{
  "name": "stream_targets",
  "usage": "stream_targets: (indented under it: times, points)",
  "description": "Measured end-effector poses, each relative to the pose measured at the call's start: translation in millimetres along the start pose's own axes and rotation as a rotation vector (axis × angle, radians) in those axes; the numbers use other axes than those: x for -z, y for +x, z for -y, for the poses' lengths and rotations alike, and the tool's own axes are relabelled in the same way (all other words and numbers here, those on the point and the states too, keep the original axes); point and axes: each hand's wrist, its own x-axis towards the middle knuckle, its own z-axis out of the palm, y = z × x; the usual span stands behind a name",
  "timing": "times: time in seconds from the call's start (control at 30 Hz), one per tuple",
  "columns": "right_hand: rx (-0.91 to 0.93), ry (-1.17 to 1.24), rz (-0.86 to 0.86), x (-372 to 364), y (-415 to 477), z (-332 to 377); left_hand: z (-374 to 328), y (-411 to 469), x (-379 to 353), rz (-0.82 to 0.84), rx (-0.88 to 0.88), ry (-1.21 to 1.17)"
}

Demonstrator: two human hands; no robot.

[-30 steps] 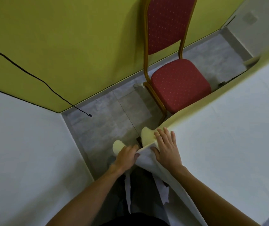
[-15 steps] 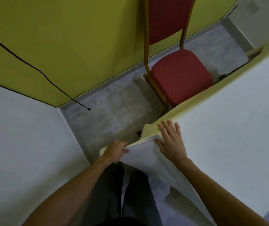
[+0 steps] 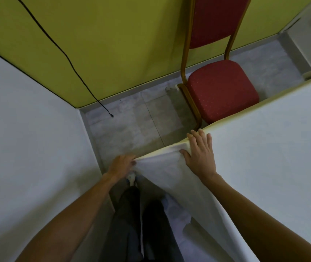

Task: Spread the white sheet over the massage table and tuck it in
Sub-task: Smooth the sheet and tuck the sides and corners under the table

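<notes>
grey tile floor [image 3: 141,120] in a tight corner, yellow wall [image 3: 113,44] at 12, red chair [image 3: 222,91] at 1. table [image 3: 167,149] fills 3 to 5. sheet [image 3: 264,176] already covers its top, loose flap hanging off the near corner at 6. right hand [image 3: 201,156] lies flat at centre, fingers spread on the corner, likely pinning the sheet so it can't slide. left hand [image 3: 121,165] at 9 of it, fingers curled, pinching the sheet edge and drawing it taut along the cream pad edge. looks like prep for the tuck, corner not yet tucked. cable [image 3: 71,63] dangles at 11. no containers in view.
</notes>
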Motion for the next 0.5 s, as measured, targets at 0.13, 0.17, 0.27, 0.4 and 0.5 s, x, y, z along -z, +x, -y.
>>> stream_targets:
  times: [0.13,0.17,0.27,0.4,0.5]
  points:
    - [0.025,-0.025,0.03,-2.5,-2.2,-3.0,11.8,-14.6,-0.5,-0.087,0.052,0.035]
    - [0.036,-0.031,0.036,-2.3,-1.8,-3.7,15.6,-17.5,-1.6,-0.114,0.066,0.044]
    - [0.061,-0.047,0.059,-0.8,-0.6,-3.3,25.3,-27.9,-7.4,-0.2,0.087,0.071]
    - [0.069,-0.044,0.034,-2.2,0.5,-4.0,28.7,-39.9,-28.2,-0.31,0.099,0.0]
    - [0.074,-0.014,-0.014,-1.8,-0.5,-2.7,20.0,-56.4,-68.3,-0.363,0.117,-0.098]
